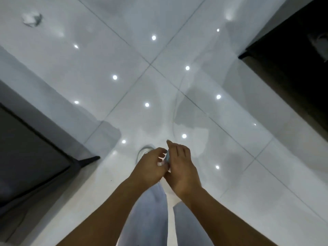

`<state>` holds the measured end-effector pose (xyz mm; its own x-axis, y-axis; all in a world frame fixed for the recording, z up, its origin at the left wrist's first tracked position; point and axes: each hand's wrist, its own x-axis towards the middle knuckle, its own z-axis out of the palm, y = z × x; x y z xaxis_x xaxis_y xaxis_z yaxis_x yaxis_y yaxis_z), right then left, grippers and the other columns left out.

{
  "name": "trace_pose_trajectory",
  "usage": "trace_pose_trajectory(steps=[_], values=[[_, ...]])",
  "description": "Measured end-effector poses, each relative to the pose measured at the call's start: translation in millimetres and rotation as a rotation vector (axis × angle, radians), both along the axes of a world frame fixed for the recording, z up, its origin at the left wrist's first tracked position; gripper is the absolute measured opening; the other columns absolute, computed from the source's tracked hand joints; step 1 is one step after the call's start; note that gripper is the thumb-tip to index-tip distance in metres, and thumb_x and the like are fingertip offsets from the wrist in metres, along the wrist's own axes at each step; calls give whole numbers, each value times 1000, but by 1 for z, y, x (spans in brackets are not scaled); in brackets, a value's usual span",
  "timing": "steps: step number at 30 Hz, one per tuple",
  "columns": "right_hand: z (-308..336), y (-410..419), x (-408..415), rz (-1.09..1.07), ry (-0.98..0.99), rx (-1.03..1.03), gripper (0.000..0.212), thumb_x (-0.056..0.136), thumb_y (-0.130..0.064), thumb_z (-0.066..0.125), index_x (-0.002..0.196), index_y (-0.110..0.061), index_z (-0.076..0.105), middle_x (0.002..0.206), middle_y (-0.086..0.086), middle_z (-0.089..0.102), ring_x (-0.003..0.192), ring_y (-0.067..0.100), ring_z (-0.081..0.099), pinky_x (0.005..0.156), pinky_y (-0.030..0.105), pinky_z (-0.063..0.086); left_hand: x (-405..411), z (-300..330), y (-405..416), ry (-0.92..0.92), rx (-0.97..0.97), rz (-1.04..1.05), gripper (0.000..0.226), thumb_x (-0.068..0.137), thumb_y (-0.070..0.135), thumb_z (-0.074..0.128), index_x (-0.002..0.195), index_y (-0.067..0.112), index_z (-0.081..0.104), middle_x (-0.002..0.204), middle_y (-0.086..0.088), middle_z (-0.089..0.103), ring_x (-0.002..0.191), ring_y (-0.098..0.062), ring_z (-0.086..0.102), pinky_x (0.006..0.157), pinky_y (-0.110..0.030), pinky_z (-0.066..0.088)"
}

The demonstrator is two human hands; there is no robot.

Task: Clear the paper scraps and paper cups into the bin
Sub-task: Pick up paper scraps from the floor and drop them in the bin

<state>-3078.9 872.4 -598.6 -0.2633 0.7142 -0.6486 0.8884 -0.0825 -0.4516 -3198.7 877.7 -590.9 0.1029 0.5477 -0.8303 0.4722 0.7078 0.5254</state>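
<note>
Nearest, both hands are held together over the legs: L hand [150, 166] w/ fingers curled, R hand [182, 167] alongside, a small bluish scrap [167, 158] pinched between them; exact grip can't be told. Beyond, a white shoe [142, 153] on the glossy tiled floor [106, 59]. Far top-left, a crumpled paper scrap [32, 19] is seen lying on the floor.

The floor [204, 55] was glossy white tile with thin grey grout lines and bright white light spots; a crumpled scrap [32, 18] near its far left corner was white with grey patches; the trousers [150, 215] were pale blue-grey
</note>
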Motion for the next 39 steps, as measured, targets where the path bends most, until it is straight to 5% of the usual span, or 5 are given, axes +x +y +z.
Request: trace_pose_trajectory(steps=[2,14,21,35,39], values=[[35,18,-20,27,16,9,77,92,-20,59,152,-24,11,148,-6,29,142,11,17,99,22,45,-16,33,15,-19,9,27,24,91,13,56,114,16,60,103,6,65,91,-4,61,77,-7,47],[136,95,-145,295,59,30,78,92,-17,51,153,-26,3,155,-7,19,146,12,11,108,22,36,-126,123,70,119,15,280,14,93,16,51,82,21,55,74,9,58,63,-1,52,55,-6,39],[139,156,-181,483,1,48,84,91,-48,55,152,-30,0,160,-9,10,147,15,13,119,29,14,-195,130,86,425,-41,531,23,86,22,67,106,19,57,100,4,63,86,-11,58,74,-20,42],[160,358,-245,596,-60,24,64,95,-29,51,150,-20,19,151,1,29,132,20,36,104,28,39,-251,141,216,473,-15,729,11,84,13,63,89,15,54,87,-2,62,71,-13,54,57,-18,37],[156,382,-290,624,-40,13,61,94,-28,52,147,-19,25,149,2,33,130,21,39,104,30,40,-277,137,245,405,35,763,15,85,13,59,100,14,59,95,-2,65,87,-20,61,75,-26,48]])
